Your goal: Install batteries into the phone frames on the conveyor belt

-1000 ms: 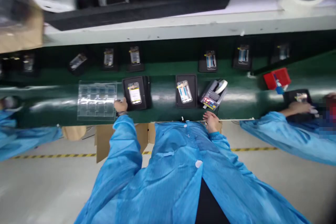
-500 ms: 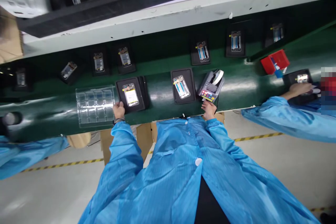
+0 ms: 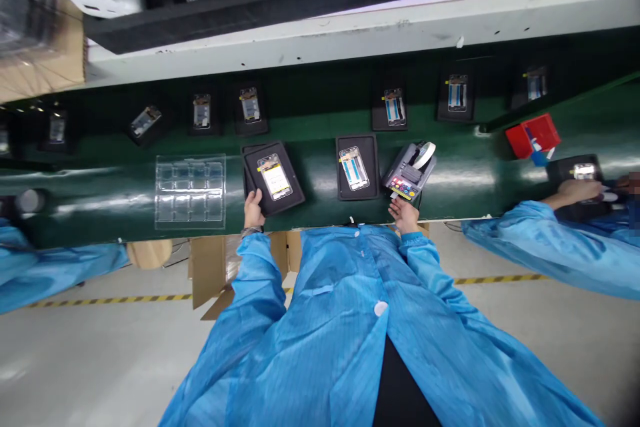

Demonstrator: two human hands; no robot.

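My left hand grips the lower left edge of a black tray, which lies turned on top of another black tray. A phone part with a white label sits in the upper tray. My right hand is at the front edge of a grey tape dispenser, its fingers pinched on a small pale strip. Between my hands lies a second black tray holding a phone frame with blue strips.
A clear compartment tray lies left of my left hand. Phone parts in black trays line the back of the green bench. At right are a red bin and another person's hand. A shelf edge runs above.
My left hand has moved right with the black tray, which is now turned over the one below. My right hand stays by the dispenser. The camera view has shifted.
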